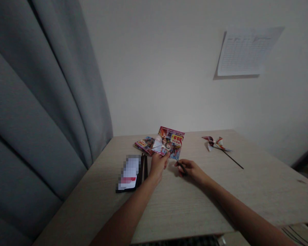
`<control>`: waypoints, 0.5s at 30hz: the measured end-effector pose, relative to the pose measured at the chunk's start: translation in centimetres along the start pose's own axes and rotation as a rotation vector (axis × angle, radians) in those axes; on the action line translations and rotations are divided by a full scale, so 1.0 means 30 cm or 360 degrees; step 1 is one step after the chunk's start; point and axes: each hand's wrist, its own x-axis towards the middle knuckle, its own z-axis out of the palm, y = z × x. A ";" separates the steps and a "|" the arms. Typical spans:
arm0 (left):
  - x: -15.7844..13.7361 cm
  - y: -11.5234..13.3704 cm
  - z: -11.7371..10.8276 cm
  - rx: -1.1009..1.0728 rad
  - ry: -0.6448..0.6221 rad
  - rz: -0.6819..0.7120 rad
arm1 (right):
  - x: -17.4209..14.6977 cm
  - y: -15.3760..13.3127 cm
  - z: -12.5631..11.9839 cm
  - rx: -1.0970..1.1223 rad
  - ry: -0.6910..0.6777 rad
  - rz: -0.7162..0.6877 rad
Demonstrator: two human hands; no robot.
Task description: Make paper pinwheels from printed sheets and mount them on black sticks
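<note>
My left hand (159, 164) is closed on the lower edge of a colourful printed flyer (166, 138), held tilted above the table. In my right hand (191, 170) is a pair of scissors (182, 167), fingers wrapped around its dark handles. The scissor blades point up and left and meet the flyer's lower right part; how far they cut into it I cannot tell. Behind my left hand lies a small stack of similar flyers (143, 145). A paper pinwheel (215, 142) on a dark stick rests on the table to the right of my right hand.
A phone (129, 172) with a lit, blurred screen lies left of my left arm, beside dark sticks (145, 167). The pale wooden table (259, 191) meets a white wall behind. A grey curtain (53, 85) hangs at the left, and a printed sheet (246, 51) is on the wall.
</note>
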 end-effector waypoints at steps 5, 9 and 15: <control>-0.003 0.003 0.001 0.0006 -0.0005 -0.0001 | 0.004 0.006 0.002 0.0047 -0.0011 0.0009; -0.007 0.005 0.004 0.0003 -0.0005 -0.0019 | 0.004 0.004 0.003 0.0078 -0.0034 0.0028; -0.007 0.002 0.005 -0.0014 0.0013 -0.0035 | 0.004 -0.001 0.008 0.0077 -0.0018 0.0018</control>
